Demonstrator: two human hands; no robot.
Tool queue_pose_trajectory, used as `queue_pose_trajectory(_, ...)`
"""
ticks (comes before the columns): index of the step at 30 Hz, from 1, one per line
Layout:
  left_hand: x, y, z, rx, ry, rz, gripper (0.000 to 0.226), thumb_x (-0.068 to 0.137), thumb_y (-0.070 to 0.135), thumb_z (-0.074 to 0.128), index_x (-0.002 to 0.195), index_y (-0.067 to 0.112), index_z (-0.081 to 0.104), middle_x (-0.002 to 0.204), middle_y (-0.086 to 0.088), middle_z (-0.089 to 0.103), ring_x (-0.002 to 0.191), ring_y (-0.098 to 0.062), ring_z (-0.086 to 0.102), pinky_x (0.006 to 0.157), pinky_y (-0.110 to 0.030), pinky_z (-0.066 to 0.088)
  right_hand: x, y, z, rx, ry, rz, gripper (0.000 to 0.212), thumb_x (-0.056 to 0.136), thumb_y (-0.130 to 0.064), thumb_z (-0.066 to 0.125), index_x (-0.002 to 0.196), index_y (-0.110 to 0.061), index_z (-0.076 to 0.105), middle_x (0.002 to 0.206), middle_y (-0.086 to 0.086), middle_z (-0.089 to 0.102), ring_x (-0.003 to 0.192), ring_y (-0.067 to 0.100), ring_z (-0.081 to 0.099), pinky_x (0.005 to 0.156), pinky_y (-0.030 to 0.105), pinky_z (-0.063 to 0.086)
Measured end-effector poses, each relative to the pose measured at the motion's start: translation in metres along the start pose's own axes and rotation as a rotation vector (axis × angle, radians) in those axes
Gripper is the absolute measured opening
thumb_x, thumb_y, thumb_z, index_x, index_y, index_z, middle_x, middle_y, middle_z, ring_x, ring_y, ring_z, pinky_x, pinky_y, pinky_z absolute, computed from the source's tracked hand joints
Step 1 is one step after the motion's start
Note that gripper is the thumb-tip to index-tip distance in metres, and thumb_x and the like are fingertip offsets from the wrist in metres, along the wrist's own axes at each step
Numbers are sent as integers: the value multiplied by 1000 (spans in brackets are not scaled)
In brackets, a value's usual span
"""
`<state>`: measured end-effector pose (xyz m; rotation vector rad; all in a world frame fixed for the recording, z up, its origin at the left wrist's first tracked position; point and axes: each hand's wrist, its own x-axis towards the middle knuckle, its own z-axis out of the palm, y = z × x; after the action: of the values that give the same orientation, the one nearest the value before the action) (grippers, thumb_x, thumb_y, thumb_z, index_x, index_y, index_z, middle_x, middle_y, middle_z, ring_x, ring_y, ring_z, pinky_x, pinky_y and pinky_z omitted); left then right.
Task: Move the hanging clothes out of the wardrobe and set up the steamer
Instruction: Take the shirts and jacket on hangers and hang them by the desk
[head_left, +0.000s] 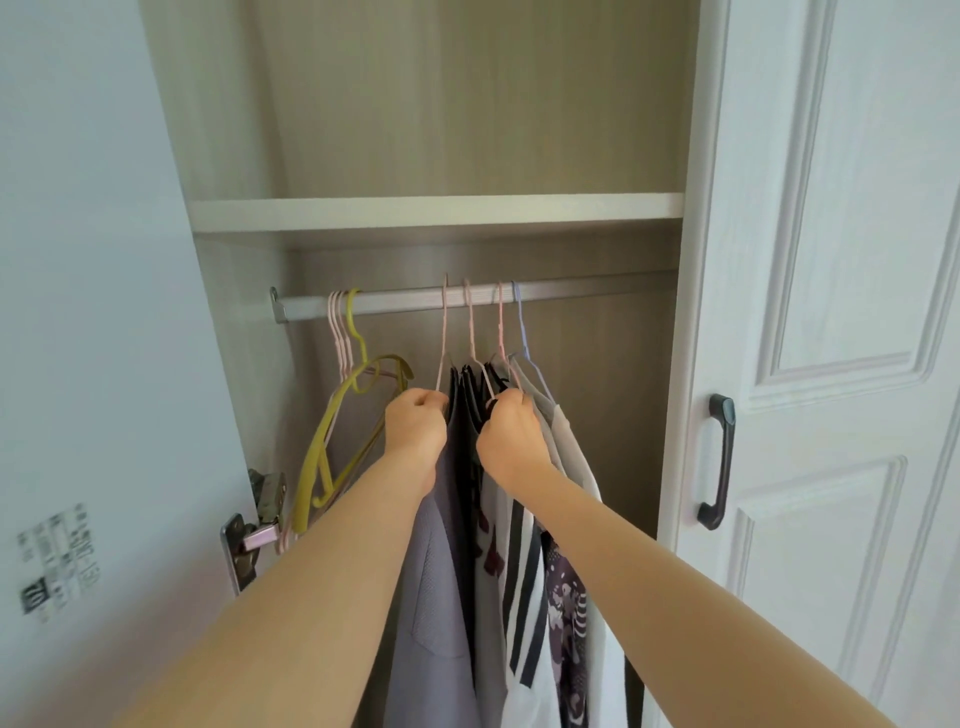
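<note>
left hand (418, 423) grips pink hanger | right hand (511, 431) grips next hangers | bunching clothes (467, 571) to lift off rail (405, 301) together

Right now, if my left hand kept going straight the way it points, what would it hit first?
Your left hand, gripping a hanger, would likely push into the dark clothes just ahead, then the rail; depth is unclear.

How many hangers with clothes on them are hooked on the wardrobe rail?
4, side by side on the rail: leftmost pink hanger, second pink hanger, third pink hanger, then lavender hanger rightmost. Clothes could hide another.
</note>
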<state>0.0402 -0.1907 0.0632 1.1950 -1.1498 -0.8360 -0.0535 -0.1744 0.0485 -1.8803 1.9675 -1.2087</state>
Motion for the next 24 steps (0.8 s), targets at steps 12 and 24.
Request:
queue_pose_trajectory(12,-32,27,-4,-35,10,31,23,98,10,42,107,10,63,94,-2,57,84,-14,50,67,-24,37,-20,-7,-22,122,78,-32,21,92,2,41,111,0,47,115,18,49,101,28,49,89,40,46)
queue_pose_trajectory(24,-115,23,-31,-291,77,-106,19,94,7,48,104,6,63,74,4,53,62,-5,47,55,-16,38,-108,-11,-46,354,28,50,9,91,-4,42,95,-9,48,79,3,46,57,4,38,44,10,31)
